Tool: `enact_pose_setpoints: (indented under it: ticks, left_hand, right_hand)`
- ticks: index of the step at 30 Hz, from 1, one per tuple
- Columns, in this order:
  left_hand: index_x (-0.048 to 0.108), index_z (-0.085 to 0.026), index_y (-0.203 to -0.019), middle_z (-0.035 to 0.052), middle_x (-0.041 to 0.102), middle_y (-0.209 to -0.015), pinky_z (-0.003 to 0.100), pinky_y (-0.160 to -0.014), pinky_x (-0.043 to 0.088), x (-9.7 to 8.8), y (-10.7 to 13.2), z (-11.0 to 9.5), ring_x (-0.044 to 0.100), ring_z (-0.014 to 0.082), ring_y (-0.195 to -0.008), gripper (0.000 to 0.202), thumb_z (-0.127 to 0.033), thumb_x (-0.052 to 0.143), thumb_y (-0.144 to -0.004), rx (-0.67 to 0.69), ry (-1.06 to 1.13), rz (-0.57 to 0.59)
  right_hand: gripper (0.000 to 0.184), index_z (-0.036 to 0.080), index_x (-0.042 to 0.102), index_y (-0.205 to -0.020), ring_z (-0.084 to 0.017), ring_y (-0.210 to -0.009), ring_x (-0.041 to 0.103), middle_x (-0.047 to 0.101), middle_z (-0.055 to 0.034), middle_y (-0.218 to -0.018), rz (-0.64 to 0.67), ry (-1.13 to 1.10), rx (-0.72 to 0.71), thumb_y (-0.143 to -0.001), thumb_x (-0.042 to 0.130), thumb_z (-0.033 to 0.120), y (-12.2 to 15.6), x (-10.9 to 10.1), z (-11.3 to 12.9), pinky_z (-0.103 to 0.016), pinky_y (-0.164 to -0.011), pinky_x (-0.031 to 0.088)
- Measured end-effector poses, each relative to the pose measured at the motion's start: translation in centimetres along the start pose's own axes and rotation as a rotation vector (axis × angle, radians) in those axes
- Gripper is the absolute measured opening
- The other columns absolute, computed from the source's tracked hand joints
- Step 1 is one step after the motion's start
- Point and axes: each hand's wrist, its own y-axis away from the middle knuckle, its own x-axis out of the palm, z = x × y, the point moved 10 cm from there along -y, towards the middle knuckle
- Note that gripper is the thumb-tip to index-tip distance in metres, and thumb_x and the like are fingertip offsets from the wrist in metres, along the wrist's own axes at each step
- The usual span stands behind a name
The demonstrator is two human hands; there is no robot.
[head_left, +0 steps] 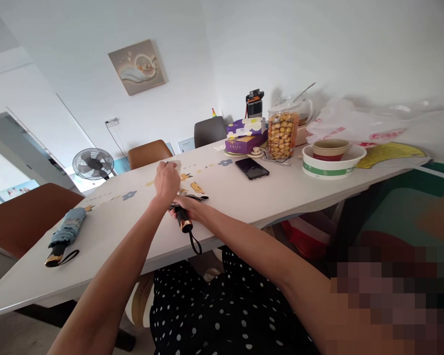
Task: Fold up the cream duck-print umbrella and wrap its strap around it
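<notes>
My right hand (187,207) is closed around a folding umbrella (185,225) just below its canopy. The black handle with a gold-coloured band points toward me, and a black wrist loop hangs past the table edge. Farther along the umbrella, my left hand (167,180) is closed in a pinch on its whitish fabric; the fingertips are partly hidden. A black strap sticks out to the right of my right hand. On the left of the white table (222,197) lies a blue folded umbrella (69,227), its black and gold handle toward me.
Toward the right lie a phone (252,168), tissue packs (245,143), a snack jar (282,134), a paper bowl (329,168) holding a cup, and a plastic bag (355,123). Brown chairs (150,153) stand along the far side. A fan (93,163) is behind them.
</notes>
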Motion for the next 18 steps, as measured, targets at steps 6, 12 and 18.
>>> enact_pose_setpoints:
  ticks: [6,12,18]
  left_hand:
    - [0.069,-0.020,-0.093,0.0062,0.061,-0.093,0.033,-0.080,0.044,-4.1,2.5,5.4,0.058,0.0190,-0.080,0.026,-0.027,0.047,-0.081,-0.127,0.074,-0.232]
    - [0.070,-0.017,-0.094,0.0024,0.061,-0.073,0.029,-0.053,0.047,-2.7,7.3,13.2,0.049,0.0123,-0.050,0.033,-0.024,0.049,-0.069,-0.480,0.417,-0.322]
    - [0.070,-0.017,-0.097,-0.0031,0.050,-0.054,0.024,-0.046,0.043,-1.6,9.2,13.6,0.047,0.0106,-0.045,0.038,-0.023,0.053,-0.064,-0.507,0.592,-0.263]
  right_hand:
    - [0.023,0.018,0.045,-0.076,-0.007,-0.040,0.044,0.045,0.0056,-0.053,0.038,-0.022,-0.019,-0.081,0.064,0.029,-0.3,0.1,-0.1,-0.018,-0.037,0.041]
    - [0.032,0.019,0.047,-0.079,-0.008,-0.042,0.046,0.048,0.0040,-0.056,0.109,0.063,-0.035,-0.074,0.068,0.042,0.7,0.4,-0.1,-0.017,-0.035,0.038]
    - [0.039,0.019,0.048,-0.080,-0.007,-0.040,0.042,0.048,0.0033,-0.055,0.003,0.140,-0.084,-0.078,0.057,0.056,1.4,-0.5,0.8,-0.016,-0.033,0.034]
